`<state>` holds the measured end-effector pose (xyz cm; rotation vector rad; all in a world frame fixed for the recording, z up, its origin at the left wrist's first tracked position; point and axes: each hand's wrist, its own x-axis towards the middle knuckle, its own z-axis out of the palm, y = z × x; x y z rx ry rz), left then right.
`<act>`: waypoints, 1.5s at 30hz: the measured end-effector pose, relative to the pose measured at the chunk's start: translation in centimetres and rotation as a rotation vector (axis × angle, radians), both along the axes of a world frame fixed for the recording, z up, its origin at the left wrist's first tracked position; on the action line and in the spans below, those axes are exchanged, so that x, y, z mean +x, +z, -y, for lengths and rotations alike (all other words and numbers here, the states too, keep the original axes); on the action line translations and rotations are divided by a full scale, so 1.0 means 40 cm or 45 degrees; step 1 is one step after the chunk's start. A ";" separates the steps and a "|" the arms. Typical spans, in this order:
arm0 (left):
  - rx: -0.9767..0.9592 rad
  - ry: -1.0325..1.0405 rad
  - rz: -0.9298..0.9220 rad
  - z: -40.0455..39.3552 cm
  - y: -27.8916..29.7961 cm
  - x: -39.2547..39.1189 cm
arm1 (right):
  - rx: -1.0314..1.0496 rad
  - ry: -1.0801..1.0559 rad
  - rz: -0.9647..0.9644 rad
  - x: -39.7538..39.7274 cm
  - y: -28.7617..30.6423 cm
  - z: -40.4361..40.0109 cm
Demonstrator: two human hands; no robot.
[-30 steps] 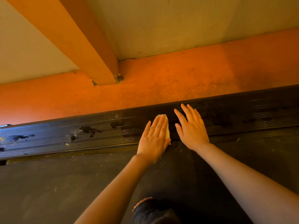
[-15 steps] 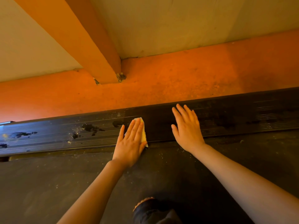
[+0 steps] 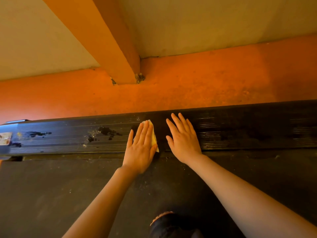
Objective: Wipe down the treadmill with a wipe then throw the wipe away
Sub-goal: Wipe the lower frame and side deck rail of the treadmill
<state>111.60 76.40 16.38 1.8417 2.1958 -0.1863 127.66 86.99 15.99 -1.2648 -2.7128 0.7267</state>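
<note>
The treadmill's ribbed black side rail (image 3: pixel 60 138) runs across the head view, with the dark belt (image 3: pixel 51 194) in front of it. My left hand (image 3: pixel 140 146) lies flat with straight fingers on the rail, pressing a pale yellow wipe (image 3: pixel 153 133) under the palm; only the wipe's right edge shows. My right hand (image 3: pixel 183 138) rests flat on the rail just to the right, holding nothing. Dark blotches (image 3: pixel 108 132) and pale crumbs mark the rail left of the wipe.
Beyond the rail is an orange floor (image 3: pixel 205 86) and a pale wall with an orange post (image 3: pixel 106 40) meeting the floor. A sticker (image 3: pixel 5 138) sits at the rail's left end. My dark-clad knee (image 3: pixel 169 224) shows at the bottom.
My left hand slid the wipe leftward along the rail over the last second, then slightly back right. My right hand stayed flat on the rail.
</note>
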 end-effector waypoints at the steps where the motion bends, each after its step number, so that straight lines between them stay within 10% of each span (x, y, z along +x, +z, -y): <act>1: -0.003 0.011 0.015 0.014 -0.001 0.001 | 0.011 0.011 0.000 0.002 -0.004 0.000; 45: 0.039 0.272 0.063 0.005 0.000 -0.069 | 0.251 0.055 0.175 0.004 -0.040 0.008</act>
